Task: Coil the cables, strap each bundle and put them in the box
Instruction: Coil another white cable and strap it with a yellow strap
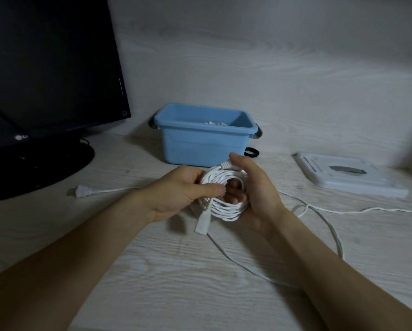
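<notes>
— What's going on in front of the blue box (190, 144)?

— Both hands hold a coil of flat white cable (226, 199) just in front of it. The left hand (183, 189) pinches the coil's near-left edge, the right hand (255, 187) cups its right side, fingers through the middle. A connector (202, 223) hangs below.

— Anything else near the box?

— A black strap loop (252, 152) beside its right corner, something white inside, a white plug (85, 191) to the front-left, thin white cable (319, 225) loose to the front-right, a monitor (45, 68) to the left, a white flat device (350, 174) to the right.
</notes>
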Demonstrator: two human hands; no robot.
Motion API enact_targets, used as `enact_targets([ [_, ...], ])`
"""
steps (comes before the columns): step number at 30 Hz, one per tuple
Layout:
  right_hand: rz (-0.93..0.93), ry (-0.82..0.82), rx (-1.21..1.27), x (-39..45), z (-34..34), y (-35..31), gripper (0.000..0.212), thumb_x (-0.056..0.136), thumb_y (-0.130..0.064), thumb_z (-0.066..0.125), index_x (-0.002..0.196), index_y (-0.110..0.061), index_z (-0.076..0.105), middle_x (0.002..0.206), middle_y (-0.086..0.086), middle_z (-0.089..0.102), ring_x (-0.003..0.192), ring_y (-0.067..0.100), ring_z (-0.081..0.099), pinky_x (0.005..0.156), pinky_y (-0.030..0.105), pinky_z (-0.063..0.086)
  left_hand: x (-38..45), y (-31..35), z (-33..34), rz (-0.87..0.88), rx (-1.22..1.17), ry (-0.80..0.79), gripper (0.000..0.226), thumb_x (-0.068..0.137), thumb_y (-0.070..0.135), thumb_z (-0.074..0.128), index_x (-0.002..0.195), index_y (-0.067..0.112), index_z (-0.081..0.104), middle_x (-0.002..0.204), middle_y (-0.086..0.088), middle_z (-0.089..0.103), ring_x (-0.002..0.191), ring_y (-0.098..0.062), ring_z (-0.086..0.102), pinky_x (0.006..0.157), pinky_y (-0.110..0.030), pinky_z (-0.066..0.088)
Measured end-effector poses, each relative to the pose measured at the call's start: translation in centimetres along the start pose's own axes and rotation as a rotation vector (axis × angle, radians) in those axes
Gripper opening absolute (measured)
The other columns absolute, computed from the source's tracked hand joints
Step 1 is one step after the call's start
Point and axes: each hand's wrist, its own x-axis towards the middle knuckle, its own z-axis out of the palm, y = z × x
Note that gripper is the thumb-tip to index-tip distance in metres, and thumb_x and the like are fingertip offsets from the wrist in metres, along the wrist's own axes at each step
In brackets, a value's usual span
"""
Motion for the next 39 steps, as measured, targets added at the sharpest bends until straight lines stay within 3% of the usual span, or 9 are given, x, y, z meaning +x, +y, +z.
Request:
enact_targets([
  [2, 0.027, 0.035, 0.002, -0.3, 0.0, -0.1, 0.037, 0.089, -0.036, 0.062, 0.067, -0.006, 0.056, 0.045, 0.006, 0.041, 0.037, 0.017, 0.036, 0.047, 0.024, 0.031, 0.1, -0.1, 0.4, -0.024, -0.058, 0.025, 0.036, 0.077, 0.009, 0.069, 0.108, -0.009, 0.067, 0.105, -0.028, 0.069, 0.095, -0.031, 0.067, 0.087, -0.039, 0.055],
  [7, -0.111, 0.053, -0.144, -0.4, 0.6, -1.1, 0.030, 0.092, -0.032, 0.064, 0.098, -0.002, 0.059, 0.057, 0.013, 0.051, 0.040, 0.018, 0.047, 0.039, 0.023, 0.036, 0.2, -0.8, 0.5, -0.004, -0.391, -0.056, 0.011, 0.079, -0.003, 0.068, 0.088, -0.001, 0.073, 0.085, -0.014, 0.069, 0.084, -0.024, 0.066, 0.087, -0.034, 0.055],
  [14, -0.201, 0.097, -0.240, -1.1, 1.0, -1.0, 0.029, 0.094, -0.026, 0.062, 0.081, 0.000, 0.059, 0.054, 0.015, 0.051, 0.038, 0.021, 0.047, 0.037, 0.021, 0.038, 0.0, -1.3, -0.4, -0.007, -0.411, -0.289, 0.021, 0.077, 0.014, 0.076, 0.093, 0.002, 0.071, 0.078, -0.008, 0.065, 0.076, -0.020, 0.063, 0.077, -0.030, 0.053],
  [19, -0.165, 0.142, -0.201, -0.9, 1.0, -0.7, 0.026, 0.087, -0.029, 0.070, 0.074, -0.007, 0.062, 0.053, 0.013, 0.049, 0.057, 0.030, 0.049, 0.052, 0.027, 0.040, 0.2, -0.1, 0.3, -0.113, -0.560, -0.452, 0.037, 0.084, 0.028, 0.047, 0.091, -0.005, 0.062, 0.061, -0.005, 0.042, 0.065, -0.023, 0.029, 0.068, -0.031, 0.038],
  [26, -0.136, 0.041, -0.234, 0.1, -0.3, -0.6, 0.046, 0.090, -0.040, 0.067, 0.097, 0.005, 0.068, 0.083, 0.017, 0.067, 0.081, 0.033, 0.064, 0.083, 0.050, 0.053, 0.2, 0.0, 0.4, -0.146, -0.590, -0.283, 0.035, 0.099, 0.033, 0.038, 0.081, 0.010, 0.056, 0.062, 0.002, 0.038, 0.062, -0.014, 0.040, 0.064, -0.025, 0.041],
  [29, -0.176, 0.046, -0.418, -0.2, -0.8, -0.6, 0.054, 0.096, -0.045, 0.060, 0.098, 0.008, 0.068, 0.082, 0.018, 0.070, 0.074, 0.026, 0.066, 0.074, 0.039, 0.057, 0.1, 0.0, 0.5, -0.107, -0.654, -0.177, 0.035, 0.096, 0.029, 0.041, 0.085, 0.008, 0.066, 0.069, 0.001, 0.051, 0.063, -0.014, 0.057, 0.072, -0.029, 0.054],
  [31, -0.235, 0.152, -0.590, -0.3, -1.2, -0.8, 0.045, 0.095, -0.047, 0.060, 0.096, -0.004, 0.072, 0.088, 0.010, 0.075, 0.080, 0.019, 0.069, 0.081, 0.038, 0.056, -0.1, 0.0, 0.3, -0.079, -0.650, -0.188, 0.034, 0.098, 0.029, 0.038, 0.093, 0.008, 0.064, 0.069, 0.001, 0.054, 0.067, -0.016, 0.063, 0.081, -0.032, 0.054],
  [35, -0.351, 0.488, -0.701, 0.9, -3.7, -1.5, 0.007, 0.095, -0.023, 0.064, 0.089, -0.021, 0.067, 0.083, -0.003, 0.067, 0.081, 0.016, 0.063, 0.085, 0.043, 0.053, 0.3, 0.1, -0.2, -0.053, -0.597, -0.126, 0.029, 0.099, 0.033, 0.037, 0.079, 0.013, 0.044, 0.059, 0.004, 0.037, 0.054, -0.010, 0.035, 0.053, -0.018, 0.039],
  [39, -0.259, 0.640, -0.769, 2.4, -6.4, -2.9, 0.016, 0.087, -0.006, 0.061, 0.096, -0.020, 0.065, 0.092, 0.003, 0.066, 0.082, 0.021, 0.060, 0.073, 0.034, 0.050, 1.0, -0.1, 0.1, 0.052, -0.470, 0.081, 0.032, 0.102, 0.030, 0.033, 0.076, 0.012, 0.041, 0.048, 0.008, 0.038, 0.045, -0.004, 0.025, 0.042, -0.015, 0.027],
])
